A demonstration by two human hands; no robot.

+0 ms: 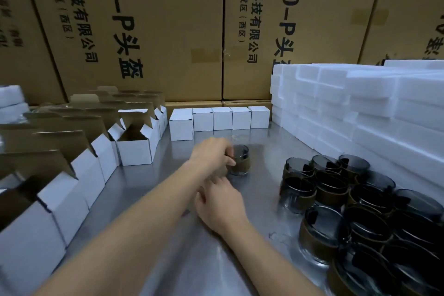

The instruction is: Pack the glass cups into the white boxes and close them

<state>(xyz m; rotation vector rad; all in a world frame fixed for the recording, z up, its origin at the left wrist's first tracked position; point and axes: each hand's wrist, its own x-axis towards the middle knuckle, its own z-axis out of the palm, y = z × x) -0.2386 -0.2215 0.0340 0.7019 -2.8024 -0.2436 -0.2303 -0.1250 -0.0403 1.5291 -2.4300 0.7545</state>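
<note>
A dark glass cup with a brown band stands on the steel table in the middle. My left hand reaches over from the left and pinches its rim. Just below the cup, my right hand hovers over the table with loosely curled fingers and holds nothing. Several more dark glass cups are grouped at the right. Open white boxes with raised brown flaps run along the left. Closed white boxes stand in a row at the back.
Stacks of white foam pieces fill the right rear. Large brown cartons form a wall behind the table. More white foam lies at the far left.
</note>
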